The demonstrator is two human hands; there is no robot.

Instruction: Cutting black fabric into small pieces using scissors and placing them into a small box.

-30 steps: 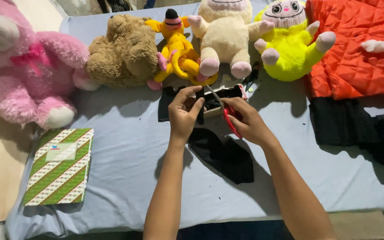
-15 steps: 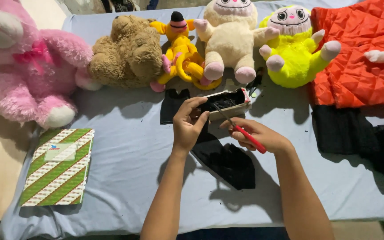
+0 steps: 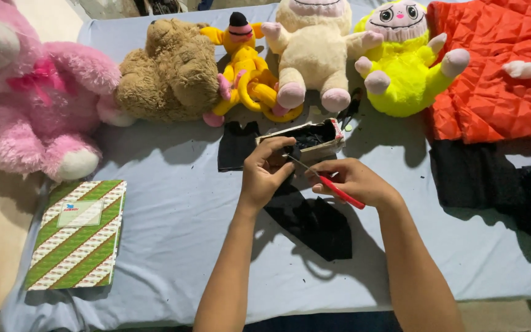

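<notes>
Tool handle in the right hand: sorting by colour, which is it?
Red handle, head view.

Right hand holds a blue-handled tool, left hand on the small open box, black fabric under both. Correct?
Not quite: the handle is red, not blue. The head view shows the right hand holding a red-handled tool, the left hand on the small open box, and black fabric under both.

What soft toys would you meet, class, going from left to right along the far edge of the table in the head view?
Pink bear → brown bear → small yellow toy with a black hat → cream plush → bright yellow plush → orange quilted cloth.
</notes>
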